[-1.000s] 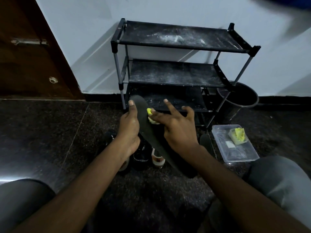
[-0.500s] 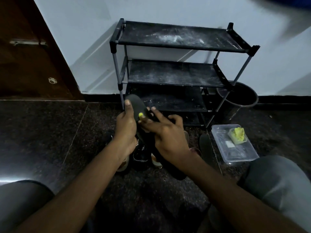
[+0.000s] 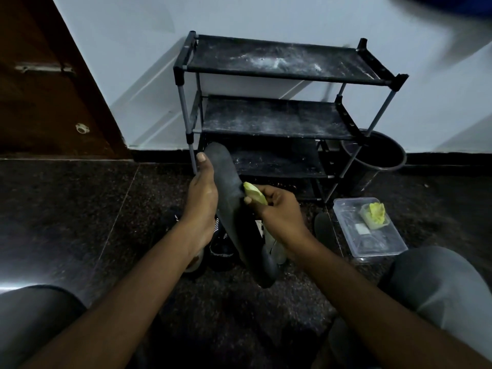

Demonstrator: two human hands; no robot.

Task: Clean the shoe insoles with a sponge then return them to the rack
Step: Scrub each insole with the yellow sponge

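**Sponge on the insole; the rack was still to come**

The cleaning step was in hand. The person's left grip [image 3: 202, 193] was clamped on the dark insole [image 3: 226, 171], the thumb along its left edge near the toe and the fingers hidden behind it. The insole stood tilted, toe up in front of the rack's [image 3: 271, 118] bottom shelf and heel down over the shoes [image 3: 221, 241] on the floor [image 3: 80, 209]. It touched no shelf.

The right grip [image 3: 279, 209] was pinched on a yellow-green sponge [image 3: 253, 192], whose tip met the insole's right edge about midway along. The sponge sat at the edge, not flat on the face, so by my reading much of the surface was left to wipe.

The next move would call for turning the sponge flat and drawing it along the insole, with the left grip bracing the thin, floppy sole against the push. After that the insole needed a flat spot on a shelf. All the visible shelves were bare of shoes and dusted white, so a damp insole might pick up grit there.

A dark oval shape [image 3: 322, 225] on the floor near the rack's right leg looked like a second insole, though I could not be sure. A clear plastic box [image 3: 372, 243] beside it held another scrap of sponge [image 3: 375, 213], and a dark bucket [image 3: 378, 155] stood behind.
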